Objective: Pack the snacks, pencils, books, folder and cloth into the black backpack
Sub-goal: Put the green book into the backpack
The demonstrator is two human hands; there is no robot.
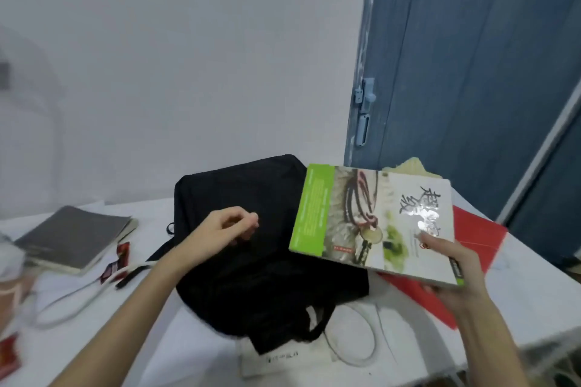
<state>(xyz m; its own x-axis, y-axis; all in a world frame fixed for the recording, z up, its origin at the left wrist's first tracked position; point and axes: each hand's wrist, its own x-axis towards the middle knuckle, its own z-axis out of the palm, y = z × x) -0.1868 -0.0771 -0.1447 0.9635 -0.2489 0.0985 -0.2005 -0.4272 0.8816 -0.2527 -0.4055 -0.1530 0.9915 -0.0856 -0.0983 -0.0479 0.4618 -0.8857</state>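
The black backpack [251, 261] lies flat in the middle of the white table. My right hand [452, 270] grips a green and white book [361, 217] by its near corner and holds it above the backpack's right side. My left hand [226, 229] hovers over the backpack with its fingers curled; whether it pinches a zipper pull I cannot tell. A grey book [72, 239] lies at the left. Red snack packets [118, 261] and a dark pencil [132, 275] lie beside it. A red folder [471, 254] lies under the held book, and a pale yellow cloth [412, 165] shows behind it.
A white cable [72, 302] loops across the table at the left, and another cable [361, 342] lies near the front edge. One more red packet [9, 355] sits at the lower left. A blue door [471, 72] stands behind the table at the right.
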